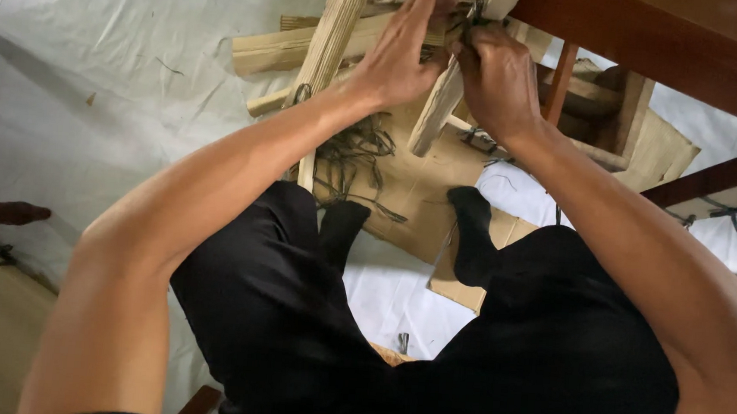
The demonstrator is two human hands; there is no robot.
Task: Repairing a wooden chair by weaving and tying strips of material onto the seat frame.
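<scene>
Beside the dark red wooden frame, at its left end, both hands work on a knot of dark string tied around a pale cardboard-wrapped wooden bar. Left hand lies against the bar with its fingers stretched up to the string, pinching it. Right hand sits just right of it, nearer the frame, fingers curled tight on the same string. More wrapped bars cross under the left hand, away from the frame. Below the hands, loose strands of string lie on a flat sheet of cardboard, which rests on a white floor cover. Nearer the camera are the person's black-trousered legs and black socks.
</scene>
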